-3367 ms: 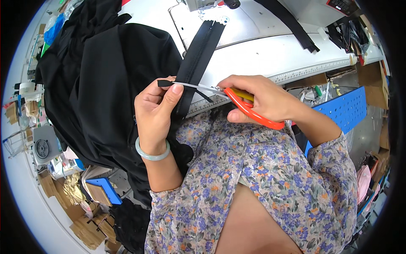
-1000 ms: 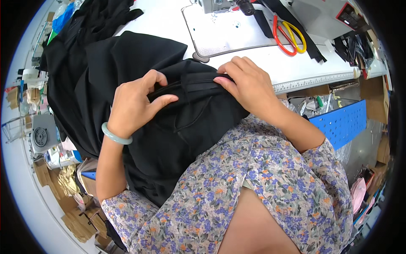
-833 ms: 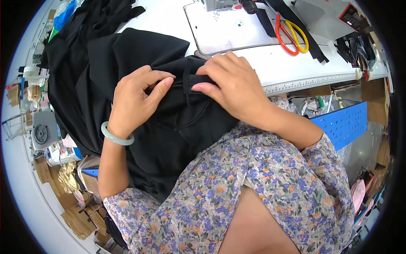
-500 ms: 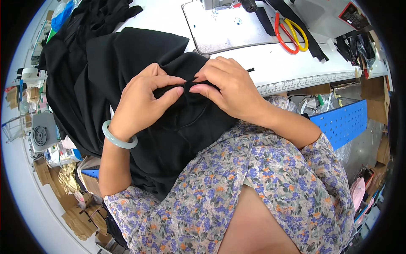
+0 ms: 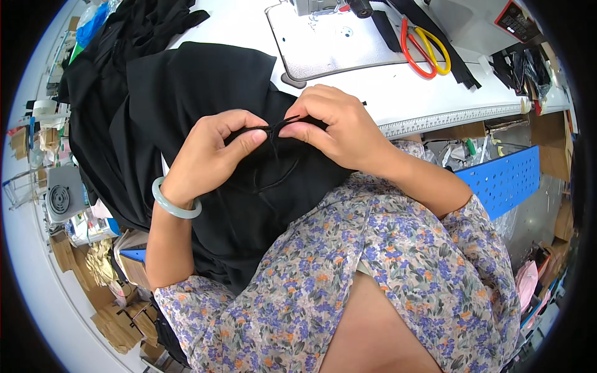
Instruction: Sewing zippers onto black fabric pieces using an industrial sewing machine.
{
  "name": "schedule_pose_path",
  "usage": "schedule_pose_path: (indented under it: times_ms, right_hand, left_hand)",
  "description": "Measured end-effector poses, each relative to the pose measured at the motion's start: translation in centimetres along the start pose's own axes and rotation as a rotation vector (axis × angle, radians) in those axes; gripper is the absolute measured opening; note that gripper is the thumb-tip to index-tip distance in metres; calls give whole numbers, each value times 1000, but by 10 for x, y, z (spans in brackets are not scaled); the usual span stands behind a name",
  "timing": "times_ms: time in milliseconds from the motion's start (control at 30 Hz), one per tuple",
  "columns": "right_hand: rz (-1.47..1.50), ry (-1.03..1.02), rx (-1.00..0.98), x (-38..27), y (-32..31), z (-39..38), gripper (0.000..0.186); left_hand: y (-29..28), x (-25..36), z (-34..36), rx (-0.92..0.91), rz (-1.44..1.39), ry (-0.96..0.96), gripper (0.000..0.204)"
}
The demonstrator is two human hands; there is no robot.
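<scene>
Fingers of the left hand (image 5: 214, 149) and right hand (image 5: 339, 124) pinch folded edges of black cloth (image 5: 273, 193), which bridges both thumbs and spreads toward six and ten o'clock; scissors (image 5: 428, 45) lie at two o'clock

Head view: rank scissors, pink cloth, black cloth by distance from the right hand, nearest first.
1. Black cloth: pinched in the right hand.
2. Scissors: upper right of the hand.
3. Pink cloth: lower right, near the picture's rim.
</scene>
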State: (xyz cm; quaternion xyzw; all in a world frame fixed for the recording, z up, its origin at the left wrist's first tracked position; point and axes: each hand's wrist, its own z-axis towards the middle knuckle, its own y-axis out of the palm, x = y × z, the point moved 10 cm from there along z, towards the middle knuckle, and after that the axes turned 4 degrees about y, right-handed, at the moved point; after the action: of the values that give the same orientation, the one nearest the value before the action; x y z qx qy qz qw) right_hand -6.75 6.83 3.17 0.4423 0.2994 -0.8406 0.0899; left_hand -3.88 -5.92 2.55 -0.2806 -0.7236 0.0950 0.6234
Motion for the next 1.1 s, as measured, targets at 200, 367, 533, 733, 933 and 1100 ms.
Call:
schedule_pose_path:
  times_ms: [200, 367, 533, 733, 933, 1100]
  right_hand:
    - [-12, -37, 32, -5, -1, -1, 14]
    - [-79, -34, 144, -9, -8, -6, 22]
    - [-191, -251, 281, -36, -12, -11, 27]
    - [-153, -138, 222, -30, -10, -5, 26]
    - [-102, -97, 145, -26, -5, -3, 22]
    - [-303, -351, 260, -48, -9, -11, 23]
  left_hand:
    - [-3, -5, 3, 21, -67, -28, 21]
    - [-3, -6, 4, 56, -69, 28, 22]
    - [-3, -5, 3, 60, -70, 49, 22]
    - [-5, 1, 1, 80, -13, 102, 17]
    - [-5, 6, -3, 114, 12, 168, 14]
    - [-8, 10, -5, 129, 113, 156, 13]
